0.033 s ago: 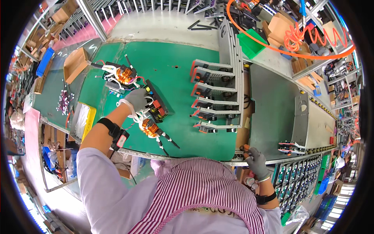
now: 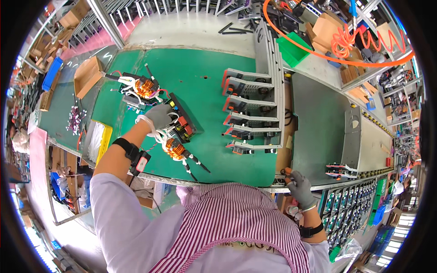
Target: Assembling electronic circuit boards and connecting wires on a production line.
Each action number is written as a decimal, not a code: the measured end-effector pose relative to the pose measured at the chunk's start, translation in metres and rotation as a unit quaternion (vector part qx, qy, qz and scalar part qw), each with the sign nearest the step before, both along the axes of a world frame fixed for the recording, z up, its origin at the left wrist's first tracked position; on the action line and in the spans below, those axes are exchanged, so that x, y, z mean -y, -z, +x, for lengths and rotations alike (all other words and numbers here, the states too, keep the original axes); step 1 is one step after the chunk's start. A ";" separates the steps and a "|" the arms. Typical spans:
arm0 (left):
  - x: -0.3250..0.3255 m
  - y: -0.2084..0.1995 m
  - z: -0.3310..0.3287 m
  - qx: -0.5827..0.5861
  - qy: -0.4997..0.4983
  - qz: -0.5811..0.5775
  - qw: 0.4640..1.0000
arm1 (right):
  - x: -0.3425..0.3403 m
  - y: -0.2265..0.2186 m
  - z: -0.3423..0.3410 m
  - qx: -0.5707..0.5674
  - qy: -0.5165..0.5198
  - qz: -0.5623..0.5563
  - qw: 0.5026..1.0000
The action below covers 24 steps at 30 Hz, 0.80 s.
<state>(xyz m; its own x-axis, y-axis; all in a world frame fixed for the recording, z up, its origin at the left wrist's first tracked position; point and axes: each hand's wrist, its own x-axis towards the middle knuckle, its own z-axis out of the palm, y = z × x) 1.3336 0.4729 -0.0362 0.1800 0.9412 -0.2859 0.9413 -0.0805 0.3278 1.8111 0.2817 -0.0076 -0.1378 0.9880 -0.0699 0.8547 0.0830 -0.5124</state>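
My left hand (image 2: 160, 116), in a grey glove, is closed on the near-left side of a dark circuit board (image 2: 181, 119) with red and yellow parts. White wires run under the palm. Beside that board lies a copper-wound coil (image 2: 174, 149) with black-sleeved leads. Farther left is a second coil (image 2: 144, 88), next to a finned metal heatsink (image 2: 133, 101). At the front edge of the bench, my right hand (image 2: 300, 190) has its fingers bent together; whatever is between them is too small to make out.
Several grey metal brackets (image 2: 250, 101) with red edges stand in a row on the green mat (image 2: 218, 170). Beyond them is a dark conveyor surface (image 2: 316, 123). A yellow-edged tray (image 2: 104, 143) and an open cardboard box (image 2: 88, 76) sit at left. An orange coiled hose (image 2: 343, 45) hangs at the far right.
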 end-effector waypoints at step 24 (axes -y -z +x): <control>0.064 -0.102 -0.021 0.320 -0.166 0.025 0.932 | -0.017 -0.003 -0.007 -0.008 0.001 -0.012 1.000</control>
<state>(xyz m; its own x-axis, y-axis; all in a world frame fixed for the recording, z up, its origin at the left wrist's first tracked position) 1.3128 0.4088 0.0654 -0.0038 0.9847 -0.1741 0.5297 0.1496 0.8349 1.8036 0.2991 -0.0045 -0.1376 0.9863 -0.0912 0.8469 0.0694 -0.5273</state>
